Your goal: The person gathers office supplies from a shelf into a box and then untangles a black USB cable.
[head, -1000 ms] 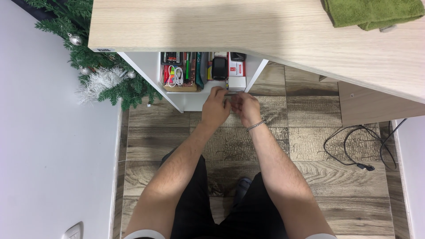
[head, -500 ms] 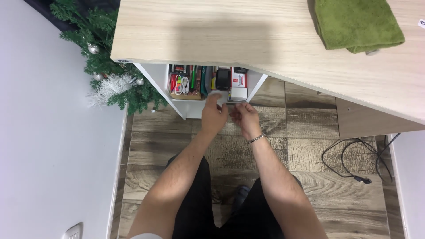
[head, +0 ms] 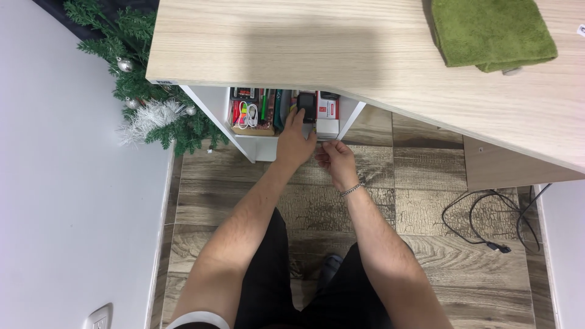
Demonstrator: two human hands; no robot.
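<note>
My left hand (head: 294,144) reaches into the open white drawer (head: 263,146), fingertips on a small black boxy device (head: 306,106); whether that grip has closed I cannot tell. My right hand (head: 334,159) pinches something thin at the drawer's front edge. Above, the pale wood-grain counter (head: 292,42) carries a fuzzy green towel (head: 490,31).

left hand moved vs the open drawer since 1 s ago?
Yes. The left hand has gone forward into the white drawer, fingertips now beside the black device.
</note>
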